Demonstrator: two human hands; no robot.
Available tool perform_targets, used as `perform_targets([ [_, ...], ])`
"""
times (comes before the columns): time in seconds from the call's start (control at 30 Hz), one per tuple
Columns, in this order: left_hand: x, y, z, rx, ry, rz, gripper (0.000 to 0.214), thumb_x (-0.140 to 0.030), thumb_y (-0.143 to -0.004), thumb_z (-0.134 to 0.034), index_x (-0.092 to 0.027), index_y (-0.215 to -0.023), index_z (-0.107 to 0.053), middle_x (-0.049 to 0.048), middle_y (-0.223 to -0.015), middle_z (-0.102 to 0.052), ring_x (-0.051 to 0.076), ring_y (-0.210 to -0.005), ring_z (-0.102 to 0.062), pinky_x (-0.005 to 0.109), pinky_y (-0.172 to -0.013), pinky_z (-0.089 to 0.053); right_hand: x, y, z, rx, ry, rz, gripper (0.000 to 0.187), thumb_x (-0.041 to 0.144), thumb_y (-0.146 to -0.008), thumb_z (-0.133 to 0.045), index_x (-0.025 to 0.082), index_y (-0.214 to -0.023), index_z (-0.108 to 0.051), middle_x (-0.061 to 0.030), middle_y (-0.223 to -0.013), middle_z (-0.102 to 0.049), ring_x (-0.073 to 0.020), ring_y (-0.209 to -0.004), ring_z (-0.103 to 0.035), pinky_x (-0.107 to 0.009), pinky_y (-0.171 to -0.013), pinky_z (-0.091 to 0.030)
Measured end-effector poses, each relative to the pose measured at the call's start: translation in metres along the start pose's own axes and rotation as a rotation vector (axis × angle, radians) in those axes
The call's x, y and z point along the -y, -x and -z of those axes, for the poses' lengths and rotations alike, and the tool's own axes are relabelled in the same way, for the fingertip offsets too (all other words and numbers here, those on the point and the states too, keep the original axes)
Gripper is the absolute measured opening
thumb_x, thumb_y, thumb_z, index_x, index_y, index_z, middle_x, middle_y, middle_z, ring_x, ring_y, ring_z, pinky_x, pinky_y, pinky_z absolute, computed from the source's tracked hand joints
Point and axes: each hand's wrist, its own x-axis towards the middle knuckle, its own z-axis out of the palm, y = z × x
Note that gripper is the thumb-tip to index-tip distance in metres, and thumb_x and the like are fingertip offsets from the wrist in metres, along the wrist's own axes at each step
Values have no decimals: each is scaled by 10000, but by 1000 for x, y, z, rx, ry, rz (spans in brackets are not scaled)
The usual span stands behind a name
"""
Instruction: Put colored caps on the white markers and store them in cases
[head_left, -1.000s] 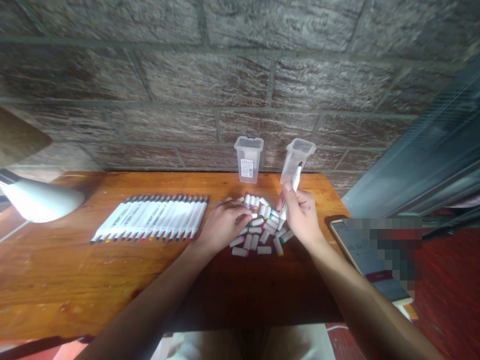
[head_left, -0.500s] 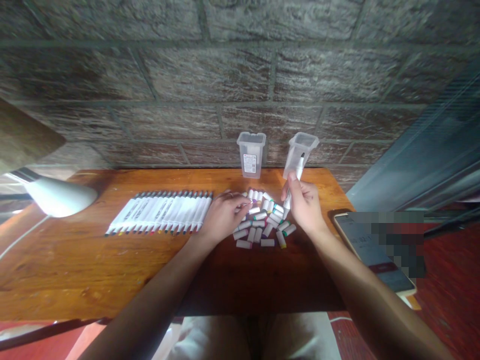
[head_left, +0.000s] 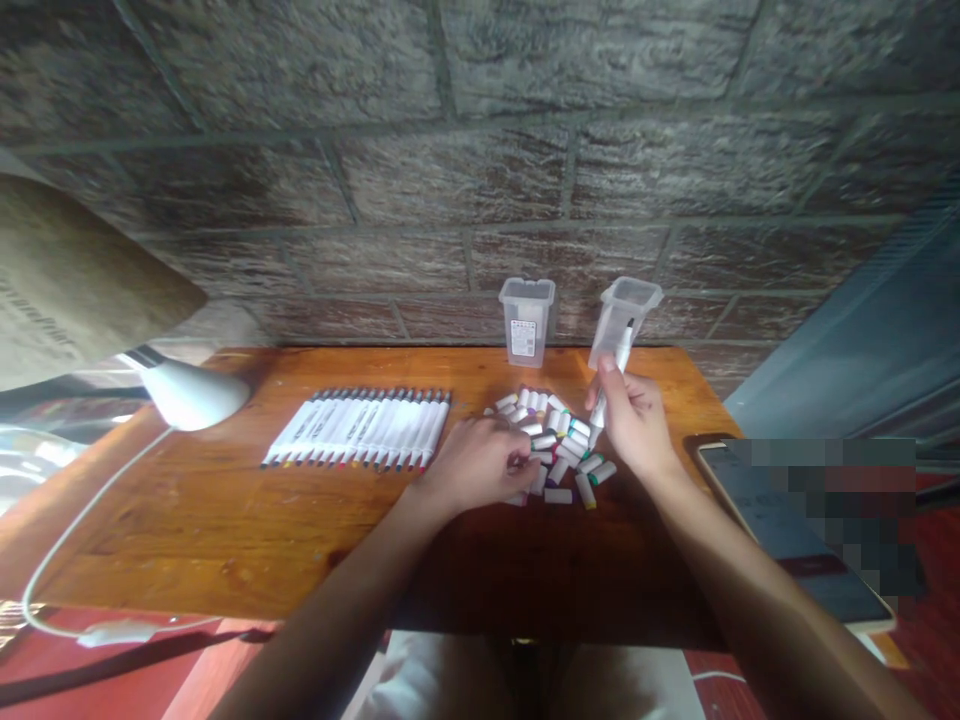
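A white marker (head_left: 622, 350) is gripped in my right hand (head_left: 634, 415), slanted with its dark end up in front of a clear plastic box. Its lower end reaches down to the edge of a pile of white marker caps (head_left: 559, 495) with coloured ends. Over the left side of that pile, my left hand (head_left: 487, 460) is low with its fingers curled in among the caps. Whatever lies between those fingertips is hidden. To the left of this hand, a neat row of white markers (head_left: 360, 430) lies side by side on the wooden table (head_left: 300, 530).
Two clear plastic boxes, one labelled (head_left: 527, 320) and one to its right (head_left: 630, 293), stand at the table's back edge by the stone-block wall (head_left: 510, 180). A lamp (head_left: 187, 390) with a cord is at the left. A tablet-like device (head_left: 780, 530) lies at the right.
My left hand has shifted toward the near side of the cap pile, its fingers more curled. My right hand still holds the marker. The whole view has swung slightly left.
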Motion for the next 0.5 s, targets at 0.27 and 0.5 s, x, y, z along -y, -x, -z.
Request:
perform_targets([
  [0.27,-13,-1,9,107,-34,102,226,-378,-829,-600,-238,-720,-741,47,-740,-735,237,-757,-684,314,-637,-441,3,2,2,15,45,3,655,738,-869,-494,193,-512,-568,15,-441,-496,-103,-416,-461,-243,-441,-346],
  [0.5,-16,-1,3,119,-28,97,259,-406,-832,-583,-224,-720,-729,66,-773,-738,263,-795,-686,342,-668,-475,6,4,1,12,88,-8,660,746,-865,-490,193,-515,-578,12,-436,-500,-102,-411,-453,-245,-435,-336],
])
